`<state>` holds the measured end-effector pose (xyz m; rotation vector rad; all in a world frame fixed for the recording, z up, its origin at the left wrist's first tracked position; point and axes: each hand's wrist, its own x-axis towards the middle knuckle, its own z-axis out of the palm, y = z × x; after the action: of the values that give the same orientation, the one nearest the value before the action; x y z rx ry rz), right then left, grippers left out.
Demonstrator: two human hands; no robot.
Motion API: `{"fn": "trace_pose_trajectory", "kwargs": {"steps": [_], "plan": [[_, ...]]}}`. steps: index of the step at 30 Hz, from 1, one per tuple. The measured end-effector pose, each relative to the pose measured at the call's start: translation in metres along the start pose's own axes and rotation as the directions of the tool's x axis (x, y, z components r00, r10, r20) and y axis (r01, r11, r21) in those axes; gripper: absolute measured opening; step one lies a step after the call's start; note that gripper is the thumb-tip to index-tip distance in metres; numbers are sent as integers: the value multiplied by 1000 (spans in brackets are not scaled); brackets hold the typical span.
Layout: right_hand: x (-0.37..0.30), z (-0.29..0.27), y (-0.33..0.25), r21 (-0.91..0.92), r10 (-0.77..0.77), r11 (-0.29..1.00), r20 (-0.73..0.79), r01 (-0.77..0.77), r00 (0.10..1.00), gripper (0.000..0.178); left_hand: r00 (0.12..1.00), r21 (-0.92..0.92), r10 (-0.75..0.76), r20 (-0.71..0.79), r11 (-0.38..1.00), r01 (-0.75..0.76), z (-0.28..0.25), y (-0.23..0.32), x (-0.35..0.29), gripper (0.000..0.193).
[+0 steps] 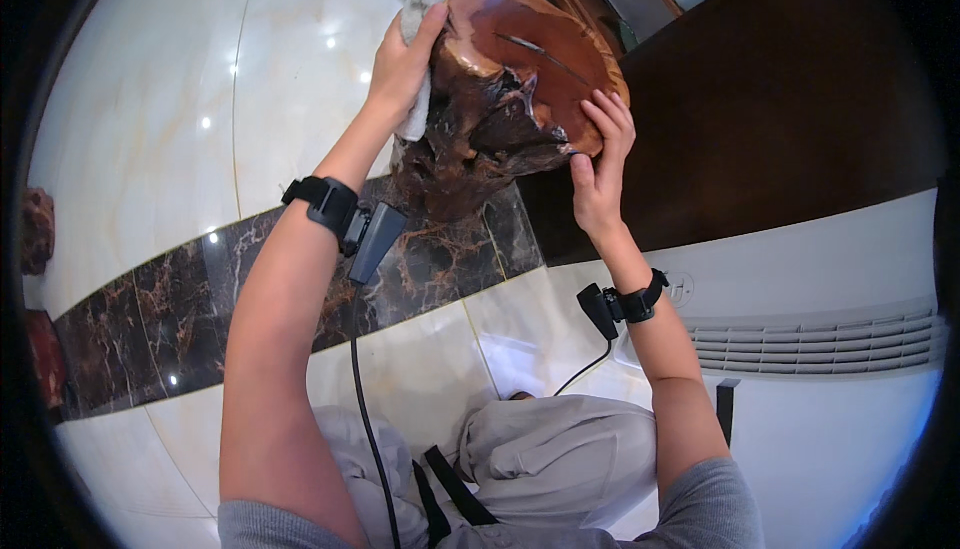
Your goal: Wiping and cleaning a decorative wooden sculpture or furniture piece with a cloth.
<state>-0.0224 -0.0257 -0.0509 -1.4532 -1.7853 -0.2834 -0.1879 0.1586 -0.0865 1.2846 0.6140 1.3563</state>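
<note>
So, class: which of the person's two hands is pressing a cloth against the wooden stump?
The left hand. It holds a white cloth against the reddish wooden stump; the right hand rests bare on the stump's other edge.

Glossy cream tile floor (150, 99), dark marble band (180, 319); dark wooden cabinet (780, 99); white vented appliance (820, 349).

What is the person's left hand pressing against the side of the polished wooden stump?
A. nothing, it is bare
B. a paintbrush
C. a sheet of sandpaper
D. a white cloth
D: the left hand presses a white cloth against the side of the wooden stump, while the right hand steadies its other edge.
</note>
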Motion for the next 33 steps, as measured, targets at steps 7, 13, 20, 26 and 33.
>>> {"fn": "trace_pose_trajectory", "kwargs": {"steps": [7,13,20,26,33], "plan": [[7,5,-5,-13,-4,1000,-47,4,999,48,985,-79,-59,163,994,73,-5,27,0,55],[2,-1,0,-52,24,998,-115,-31,993,50,998,-40,42,-45,998,-44,10,-12,-2,44],[-2,-2,-2,6,50,999,-182,-50,982,44,986,-161,-137,-96,980,120,20,11,-12,42],[-3,2,-3,15,37,999,-216,-35,976,44,996,-60,-56,-66,997,52,21,42,-13,39],[-3,10,-4,39,44,999,-229,-36,972,45,981,-162,-164,104,970,180,9,44,8,45]]}}
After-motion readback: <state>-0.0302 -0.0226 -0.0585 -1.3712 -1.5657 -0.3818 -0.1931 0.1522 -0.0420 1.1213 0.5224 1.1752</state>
